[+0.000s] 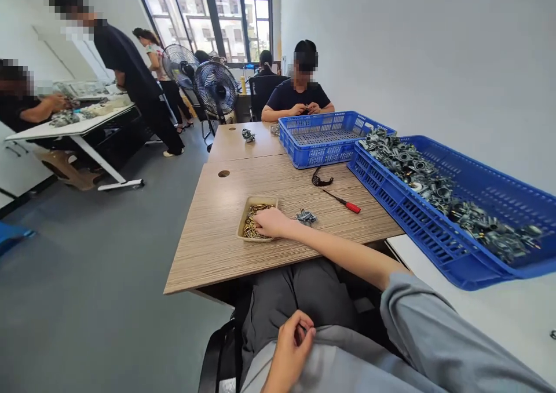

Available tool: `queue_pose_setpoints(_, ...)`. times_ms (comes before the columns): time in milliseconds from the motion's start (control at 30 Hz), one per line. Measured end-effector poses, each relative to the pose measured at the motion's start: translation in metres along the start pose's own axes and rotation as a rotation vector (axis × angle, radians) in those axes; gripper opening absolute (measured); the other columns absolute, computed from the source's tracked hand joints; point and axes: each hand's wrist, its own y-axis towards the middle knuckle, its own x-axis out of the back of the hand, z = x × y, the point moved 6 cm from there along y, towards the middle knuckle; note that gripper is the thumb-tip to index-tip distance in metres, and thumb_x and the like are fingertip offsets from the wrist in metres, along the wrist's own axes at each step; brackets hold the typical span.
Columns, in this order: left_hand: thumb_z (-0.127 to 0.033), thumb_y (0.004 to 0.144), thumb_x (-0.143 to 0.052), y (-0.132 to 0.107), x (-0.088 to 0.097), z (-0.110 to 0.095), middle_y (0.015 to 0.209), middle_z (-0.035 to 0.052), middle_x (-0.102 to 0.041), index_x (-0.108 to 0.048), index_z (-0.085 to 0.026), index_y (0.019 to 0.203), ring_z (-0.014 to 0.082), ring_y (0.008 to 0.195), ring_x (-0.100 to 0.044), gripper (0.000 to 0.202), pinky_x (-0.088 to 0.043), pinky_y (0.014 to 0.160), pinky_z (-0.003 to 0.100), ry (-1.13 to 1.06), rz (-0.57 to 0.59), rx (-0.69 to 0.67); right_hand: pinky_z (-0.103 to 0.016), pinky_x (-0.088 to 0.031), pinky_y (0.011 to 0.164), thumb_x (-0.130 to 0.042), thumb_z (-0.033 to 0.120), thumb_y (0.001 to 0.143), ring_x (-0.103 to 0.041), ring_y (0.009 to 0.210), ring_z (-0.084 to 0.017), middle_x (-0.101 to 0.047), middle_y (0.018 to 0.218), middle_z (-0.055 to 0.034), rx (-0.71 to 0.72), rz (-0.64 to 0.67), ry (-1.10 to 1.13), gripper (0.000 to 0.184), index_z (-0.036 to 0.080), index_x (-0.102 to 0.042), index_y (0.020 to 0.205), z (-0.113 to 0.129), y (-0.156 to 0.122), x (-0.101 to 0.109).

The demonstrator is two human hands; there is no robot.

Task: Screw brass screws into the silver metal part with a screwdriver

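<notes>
Small gold-toned fasteners fill a tan tray on the wood-grain surface. Your right hand dips in, fingertips hidden; grip cannot be told. Your left hand, over your lap: fingers loosely curled, contents unclear. Grey parts, red-handled screwdriver, loaded blue crate stand rightward.

Small-parts assembly workshop, blue crate heaped with metal parts, brass-coloured fasteners kept in tray, red-handled screwdriver laid on wood-grain table, co-workers seated nearby, standing fans set near window.
</notes>
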Motion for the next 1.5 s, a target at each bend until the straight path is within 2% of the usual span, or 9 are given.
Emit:
queue_pose_setpoints(167, -0.061, 0.099, -0.072, 0.002, 0.009, -0.002, 0.089, 0.0072, -0.073, -0.077, -0.018, 0.099, 0.0200, 0.077, -0.063, 0.043, -0.046, 0.072, 0.028, 0.029, -0.043, -0.026, -0.034, -0.050, 0.091, -0.064, 0.024, 0.109, -0.073, 0.107, -0.026, -0.081, 0.118, -0.0145, 0.020, -0.169, 0.100, 0.014, 0.016, -0.075, 0.106, -0.002, -0.013, 0.017)
queue_pose_setpoints(267, -0.067, 0.101, -0.070, 0.005, 0.025, -0.007, 0.083, 0.0063, -0.072, -0.078, -0.019, 0.100, 0.0206, 0.076, -0.066, 0.049, -0.049, 0.070, 0.028, 0.047, -0.106, -0.068, -0.030, -0.048, 0.083, -0.069, 0.019, 0.103, -0.069, 0.090, -0.020, -0.077, 0.100, -0.0067, 0.048, -0.289, 0.392, 0.004, 0.018, -0.070, 0.099, -0.002, -0.041, 0.024)
queue_pose_setpoints(367, -0.069, 0.101, -0.071, 0.009, 0.048, -0.015, 0.083, 0.0067, -0.074, -0.080, -0.019, 0.102, 0.0210, 0.076, -0.068, 0.051, -0.054, 0.070, 0.028, 0.054, -0.239, -0.108, -0.024, -0.046, 0.073, -0.072, 0.013, 0.097, -0.060, 0.075, -0.013, -0.067, 0.082, 0.0027, 0.082, -0.251, 0.833, 0.010, 0.020, -0.066, 0.092, 0.002, -0.084, 0.010)
queue_pose_setpoints(500, -0.065, 0.100, -0.075, 0.016, 0.066, -0.037, 0.092, 0.0090, -0.080, -0.082, -0.020, 0.104, 0.0220, 0.080, -0.073, 0.046, -0.060, 0.073, 0.029, 0.099, -0.395, -0.171, -0.023, -0.048, 0.070, -0.073, 0.019, 0.093, -0.057, 0.072, -0.012, -0.064, 0.077, 0.0044, 0.052, -0.132, 1.179, 0.006, 0.019, -0.068, 0.091, 0.004, -0.143, -0.029)
queue_pose_setpoints(667, -0.067, 0.100, -0.074, 0.033, 0.046, -0.065, 0.087, 0.0071, -0.078, -0.081, -0.020, 0.099, 0.0207, 0.075, -0.071, 0.047, -0.061, 0.071, 0.029, 0.131, -0.381, -0.218, -0.023, -0.050, 0.071, -0.074, 0.022, 0.089, -0.064, 0.077, -0.013, -0.072, 0.081, 0.0008, -0.115, -0.114, 1.306, 0.003, 0.018, -0.073, 0.090, -0.014, -0.190, -0.069)
queue_pose_setpoints(867, -0.069, 0.100, -0.073, 0.053, 0.016, -0.060, 0.083, 0.0063, -0.076, -0.079, -0.020, 0.097, 0.0202, 0.072, -0.070, 0.050, -0.057, 0.069, 0.028, 0.105, -0.321, -0.163, -0.024, -0.050, 0.070, -0.074, 0.024, 0.088, -0.068, 0.081, -0.016, -0.076, 0.084, -0.0020, -0.223, -0.162, 1.319, 0.007, 0.018, -0.077, 0.088, -0.032, -0.215, -0.090)
queue_pose_setpoints(1133, -0.073, 0.091, -0.083, 0.072, 0.013, -0.040, 0.081, 0.0072, -0.075, -0.083, -0.017, 0.099, 0.0195, 0.074, -0.068, 0.057, -0.056, 0.068, 0.027, -0.058, -0.277, -0.068, -0.024, -0.046, 0.068, -0.076, 0.027, 0.086, -0.063, 0.076, -0.014, -0.072, 0.081, 0.0004, -0.233, -0.223, 1.334, 0.008, 0.018, -0.076, 0.085, -0.044, -0.227, -0.106)
queue_pose_setpoints(1333, -0.081, 0.068, -0.096, 0.081, 0.001, -0.040, 0.072, 0.0012, -0.066, -0.081, -0.016, 0.087, 0.0092, 0.058, -0.050, 0.070, -0.043, 0.055, 0.021, -0.343, -0.240, 0.107, -0.026, -0.051, 0.071, -0.078, 0.030, 0.086, -0.072, 0.076, -0.016, -0.075, 0.083, -0.0009, -0.246, -0.244, 1.451, 0.012, 0.018, -0.078, 0.088, -0.043, -0.231, -0.106)
queue_pose_setpoints(1500, -0.073, 0.064, -0.102, 0.079, -0.008, -0.044, 0.069, -0.0027, -0.057, -0.075, -0.016, 0.079, 0.0061, 0.057, -0.044, 0.065, -0.040, 0.055, 0.019, -0.521, -0.186, 0.161, -0.026, -0.053, 0.069, -0.077, 0.032, 0.089, -0.075, 0.077, -0.017, -0.077, 0.084, -0.0018, -0.197, -0.228, 1.486, 0.014, 0.018, -0.079, 0.090, -0.038, -0.232, -0.101)
